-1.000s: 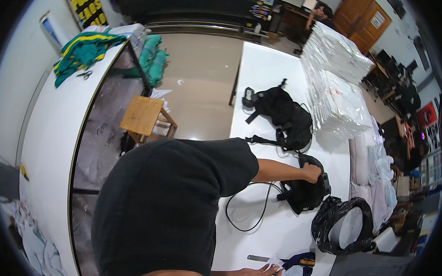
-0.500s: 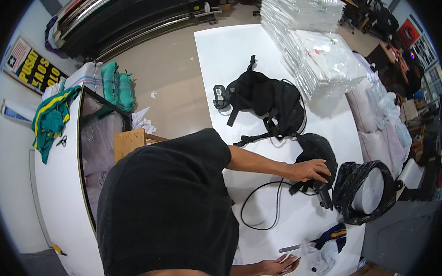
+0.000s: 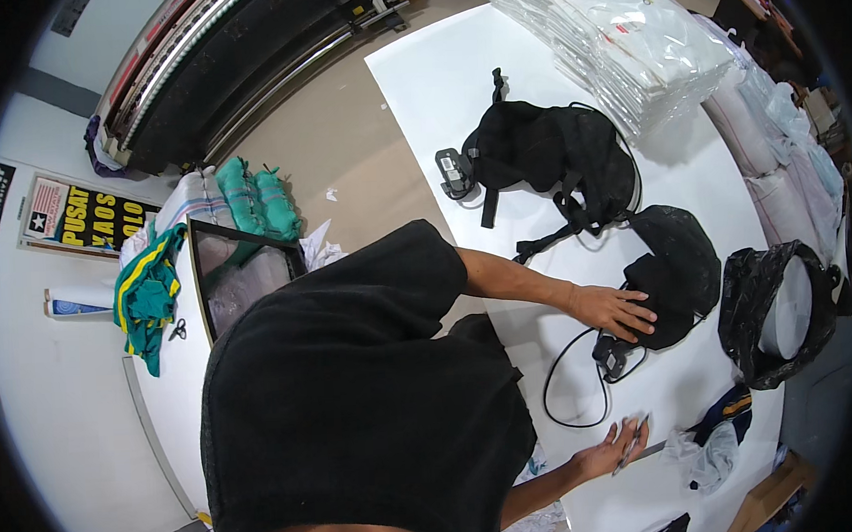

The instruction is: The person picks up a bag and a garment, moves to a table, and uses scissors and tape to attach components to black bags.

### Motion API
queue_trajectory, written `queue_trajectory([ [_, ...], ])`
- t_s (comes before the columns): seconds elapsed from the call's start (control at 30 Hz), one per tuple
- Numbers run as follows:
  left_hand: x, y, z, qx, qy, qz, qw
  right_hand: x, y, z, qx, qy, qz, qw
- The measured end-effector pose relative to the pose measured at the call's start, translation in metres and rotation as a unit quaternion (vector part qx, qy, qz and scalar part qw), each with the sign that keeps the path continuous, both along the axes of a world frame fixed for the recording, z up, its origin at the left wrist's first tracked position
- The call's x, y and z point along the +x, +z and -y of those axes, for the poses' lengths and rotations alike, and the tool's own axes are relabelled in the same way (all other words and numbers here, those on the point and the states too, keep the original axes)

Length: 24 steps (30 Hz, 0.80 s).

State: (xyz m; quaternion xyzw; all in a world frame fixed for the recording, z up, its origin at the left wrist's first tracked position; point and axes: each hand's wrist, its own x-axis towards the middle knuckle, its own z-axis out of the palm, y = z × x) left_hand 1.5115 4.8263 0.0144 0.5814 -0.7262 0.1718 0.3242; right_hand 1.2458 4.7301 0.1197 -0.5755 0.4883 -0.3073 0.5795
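My left hand point(image 3: 614, 312) rests on a black cloth item like a cap point(image 3: 669, 289), its fingers spread flat. Just below that hand lies a small black device point(image 3: 612, 353) with a cable point(image 3: 547, 391) looping over the white table. Lower down, my right hand point(image 3: 609, 452) has its fingers curled round a slim, pen-like tool point(image 3: 632, 444), whose exact kind I cannot make out. Near its fingertips a flat grey strip point(image 3: 655, 449) lies on the table. Farther off is a black backpack point(image 3: 545, 156) with a small dark device point(image 3: 455, 172) beside it.
A black plastic bag point(image 3: 747, 323) surrounds a white round thing at the right edge. Bundled navy and white cloth point(image 3: 719, 448) lies nearer. Clear-wrapped packs point(image 3: 640, 52) are stacked at the far end. A green garment point(image 3: 152, 297) and scissors point(image 3: 179, 329) lie on the left table.
The view has turned, shifting the table up and right. My left hand has gone from the small black device to lying flat on the black cloth item. My right hand keeps the slim tool.
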Motion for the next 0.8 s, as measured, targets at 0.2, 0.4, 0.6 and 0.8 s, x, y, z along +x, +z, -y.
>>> queue_trajectory([
  [0.2, -0.010, 0.015, -0.023, 0.118, 0.035, -0.045, 0.991, 0.046, -0.005, -0.012, -0.021, 0.119, -0.053, 0.991],
  [0.4, -0.081, 0.054, -0.029, 0.000, 0.280, -0.555, 0.783, 0.060, -0.032, 0.014, -0.027, 0.157, -0.064, 0.985],
  [0.6, -0.108, 0.034, -0.004, 0.102, 0.344, -0.580, 0.731, 0.068, -0.047, 0.006, -0.048, 0.141, -0.017, 0.989],
  [0.8, -0.118, 0.021, 0.004, 0.150, 0.375, -0.522, 0.751, 0.066, -0.043, -0.011, -0.154, 0.180, 0.001, 0.972],
])
